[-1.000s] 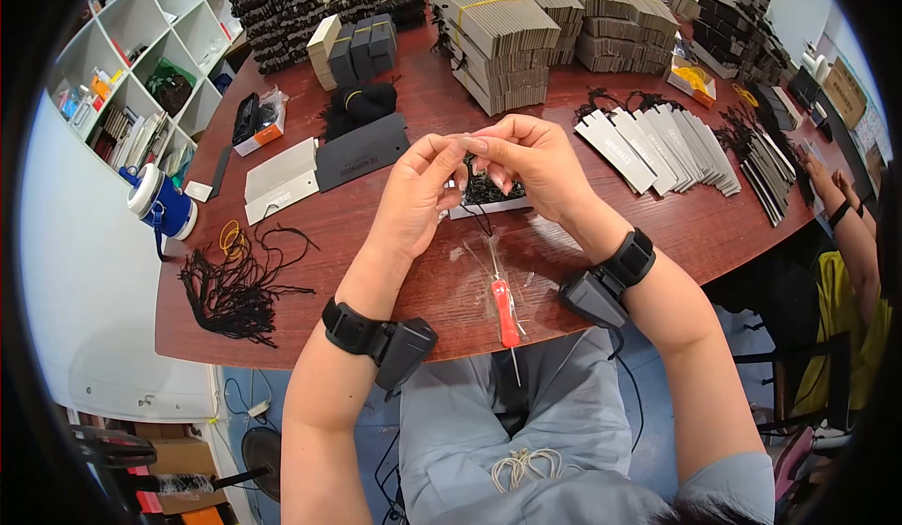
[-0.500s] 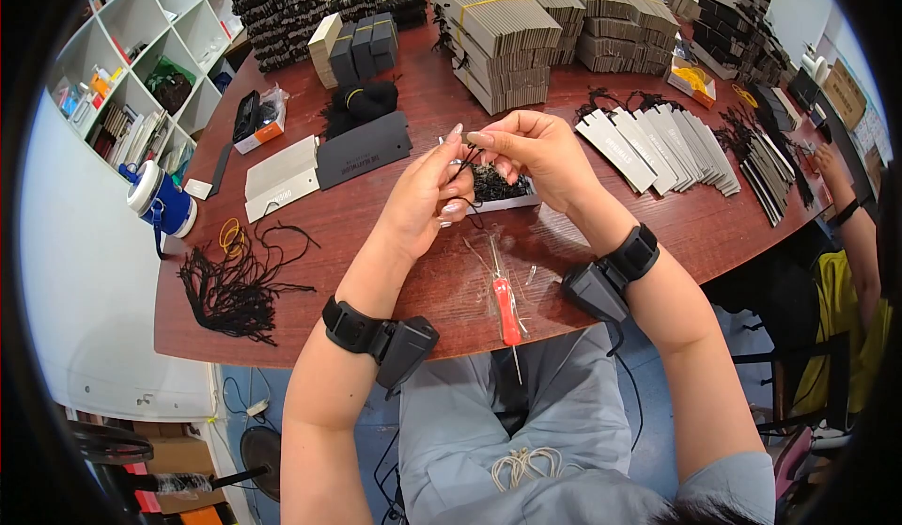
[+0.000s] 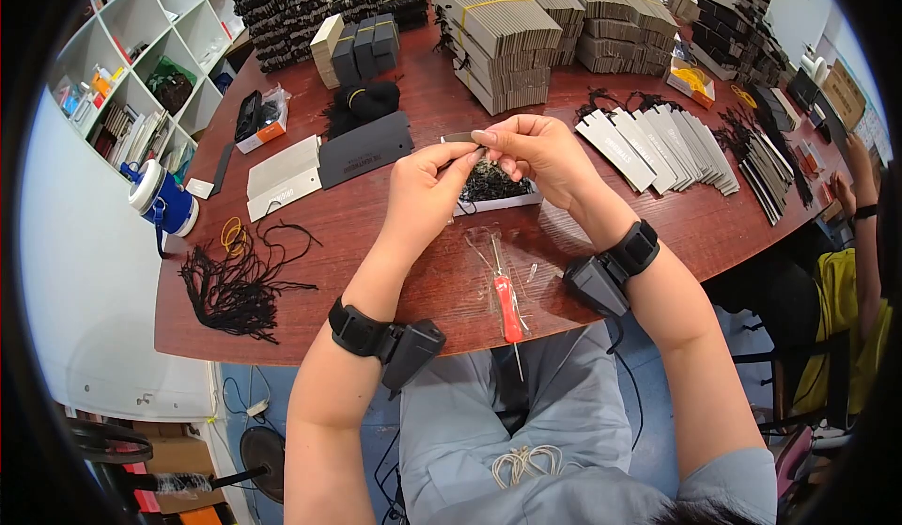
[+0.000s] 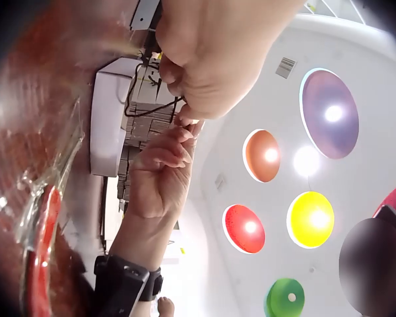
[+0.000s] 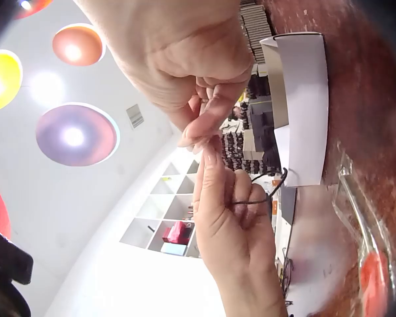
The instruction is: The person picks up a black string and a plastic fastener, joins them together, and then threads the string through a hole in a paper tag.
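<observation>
Over a small white box (image 3: 512,203) of tangled black pieces, both hands meet at the fingertips. The left hand (image 3: 423,191) pinches a thin black cord (image 4: 133,115), which hangs in a loop beneath its fingers in the left wrist view. Thumb and forefinger of the right hand (image 3: 545,156) pinch at the same spot, where the fingers mostly hide the cord. From the right wrist side, the cord (image 5: 272,195) crosses the left palm and curves toward the box. On the table nearer the body lies a red-handled screwdriver (image 3: 508,307) amid clear plastic film.
Black cords (image 3: 230,290) lie in a heap at left, near a blue and white jug (image 3: 164,203). Beyond the hands are a grey card (image 3: 284,180) and a black card (image 3: 365,151). Fanned grey tags (image 3: 658,149) lie at right; banded stacks (image 3: 498,36) stand behind.
The left hand turned and its fingers folded in, the fingertips parting and then meeting again. More of the box's black contents shows between the hands now.
</observation>
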